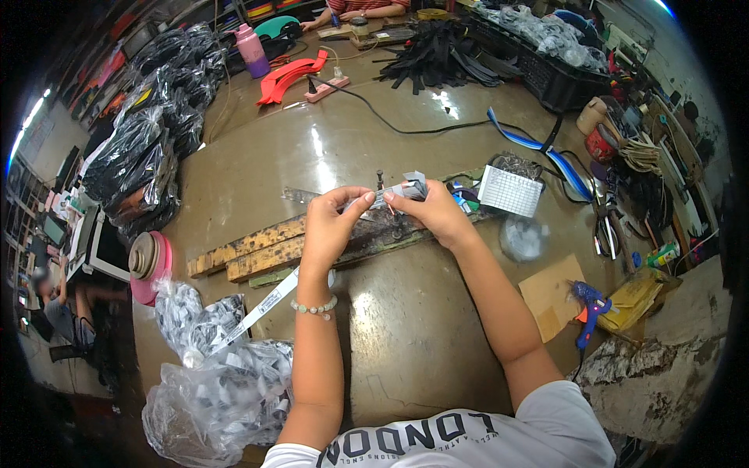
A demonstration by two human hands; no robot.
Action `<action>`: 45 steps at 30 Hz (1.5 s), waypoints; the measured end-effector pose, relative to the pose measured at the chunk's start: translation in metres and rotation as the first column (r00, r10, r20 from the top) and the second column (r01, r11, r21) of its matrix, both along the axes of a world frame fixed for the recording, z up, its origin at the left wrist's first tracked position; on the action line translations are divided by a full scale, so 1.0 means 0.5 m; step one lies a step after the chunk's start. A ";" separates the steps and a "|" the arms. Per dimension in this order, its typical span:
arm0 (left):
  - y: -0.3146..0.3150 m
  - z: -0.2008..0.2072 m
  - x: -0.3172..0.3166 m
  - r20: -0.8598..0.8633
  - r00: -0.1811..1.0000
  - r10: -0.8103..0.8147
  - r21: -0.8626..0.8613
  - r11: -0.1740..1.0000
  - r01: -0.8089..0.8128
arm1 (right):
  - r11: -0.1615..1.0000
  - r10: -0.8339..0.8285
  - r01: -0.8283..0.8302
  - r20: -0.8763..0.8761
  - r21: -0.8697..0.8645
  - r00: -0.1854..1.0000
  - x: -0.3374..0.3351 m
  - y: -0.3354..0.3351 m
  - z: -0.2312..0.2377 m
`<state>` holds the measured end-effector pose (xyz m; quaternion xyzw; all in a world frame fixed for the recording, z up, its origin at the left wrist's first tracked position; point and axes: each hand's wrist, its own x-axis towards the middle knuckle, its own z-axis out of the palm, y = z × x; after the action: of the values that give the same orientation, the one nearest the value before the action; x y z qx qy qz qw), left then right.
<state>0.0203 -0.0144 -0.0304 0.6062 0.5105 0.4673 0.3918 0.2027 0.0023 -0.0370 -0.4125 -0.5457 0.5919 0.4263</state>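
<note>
Both of my hands meet over a wooden work board in the middle of the table. My left hand is closed, with thumb and fingers pinching a thin grey-and-white ribbon strip. Against the same strip my right hand is pinched too, and a folded end sticks up past its fingers. A long white printed ribbon slants up from a plastic bag and passes behind my left wrist. An upright metal bolt stands just beyond my fingertips. The wooden boards lie partly hidden under my hands.
On the right lie a white gridded pad, cardboard and a blue glue gun. Pink and brown rolls sit at the left. Beyond are a cable, a power strip, black strips and a co-worker's hand.
</note>
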 end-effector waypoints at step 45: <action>-0.011 0.027 -0.003 0.209 0.958 -0.197 -0.224 0.944 0.243 | 0.973 0.076 -0.121 -0.222 -0.196 0.972 0.054 0.010 0.034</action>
<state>0.0186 -0.0198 -0.0170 0.5603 0.4553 0.4070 0.5596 0.2298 0.0073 -0.0200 -0.3613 -0.4520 0.7069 0.4066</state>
